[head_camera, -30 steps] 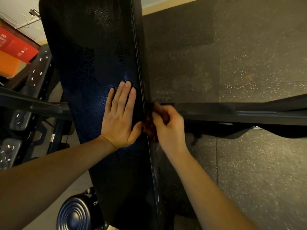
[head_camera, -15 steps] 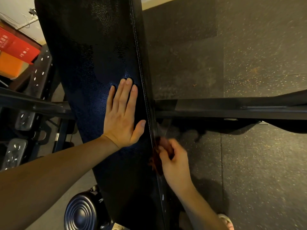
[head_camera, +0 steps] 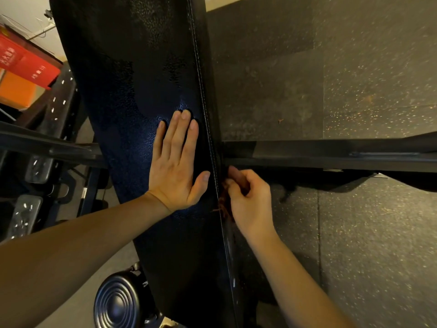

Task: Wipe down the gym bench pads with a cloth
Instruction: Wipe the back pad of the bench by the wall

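Pad: the long black pad [head_camera: 132,114] runs from near to far through the middle of the view. Its stitched right edge is where the work is.
Cloth: a reddish-brown cloth [head_camera: 223,205] is bunched against the pad's right side face, just near of the dark bar [head_camera: 331,155] that crosses behind it. Most of the cloth is hidden by the fingers.
Right hand: the right hand [head_camera: 248,200] has its fingers curled and pinches the cloth, pressing it to the side face.
Left hand: the left hand [head_camera: 176,166] lies flat on the pad's top with fingers straight and close together and the thumb out toward the seam. It appears to be steadying the pad.
Done: the right side edge is being wiped, so the task looks mid-course. The top has an uneven sheen, and I cannot tell whether it has been wiped.
Left: probably the rest of this edge, near and far, and the left side. Any other pad is out of view.
Change: half a second ago the right hand and cloth were nearer along the edge. They have now slid farther, back toward the bar, which suggests a back-and-forth stroke. The left hand has stayed in place.
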Demonstrator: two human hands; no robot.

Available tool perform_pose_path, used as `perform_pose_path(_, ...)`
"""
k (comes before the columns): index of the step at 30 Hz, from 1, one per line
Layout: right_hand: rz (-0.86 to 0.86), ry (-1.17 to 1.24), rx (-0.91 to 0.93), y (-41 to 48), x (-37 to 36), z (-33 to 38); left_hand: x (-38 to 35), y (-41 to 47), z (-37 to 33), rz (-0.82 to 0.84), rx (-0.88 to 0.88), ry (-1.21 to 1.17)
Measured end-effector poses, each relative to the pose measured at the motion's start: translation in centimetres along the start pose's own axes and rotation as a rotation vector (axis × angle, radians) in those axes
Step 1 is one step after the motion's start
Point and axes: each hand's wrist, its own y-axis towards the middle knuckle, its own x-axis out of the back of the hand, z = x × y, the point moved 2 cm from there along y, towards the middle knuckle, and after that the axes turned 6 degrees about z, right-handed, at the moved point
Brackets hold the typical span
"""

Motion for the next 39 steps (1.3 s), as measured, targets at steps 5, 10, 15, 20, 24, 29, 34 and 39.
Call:
perform_pose_path(5,0.022,-0.008,-0.077,-4.2,-0.6,-0.7,-0.1,-0.1,0.0,0.006,0.0,0.004)
perform_pose_path(10,-0.033,-0.012,-0.034,0.4,-0.2,0.2,0.0,0.1,0.0,-0.003,0.001,0.003)
perform_pose_path(15,0.009,0.021,-0.05,-4.3,-1.2,0.2,-0.1,0.0,0.1,0.006,0.0,0.009)
perform_pose_path(20,-0.03,0.035,-0.053,0.6,-0.6,0.9,0.0,-0.1,0.0,0.009,0.003,0.005)
perform_pose_path(24,-0.015,0.033,-0.015,-3.3,-1.3,0.7,-0.1,-0.1,0.1,0.01,0.001,0.004)
perform_pose_path(29,-0.02,-0.017,-0.068,1.8,-0.2,1.1,0.1,0.0,0.0,0.017,-0.001,0.006)
perform_pose_path(34,-0.184,-0.088,0.108,2.3,1.3,3.7,0.0,-0.1,0.1,0.015,-0.001,-0.004)
perform_pose_path(39,-0.11,-0.019,0.307,3.7,-0.5,7.1,0.0,-0.1,0.1,0.014,-0.011,-0.015)
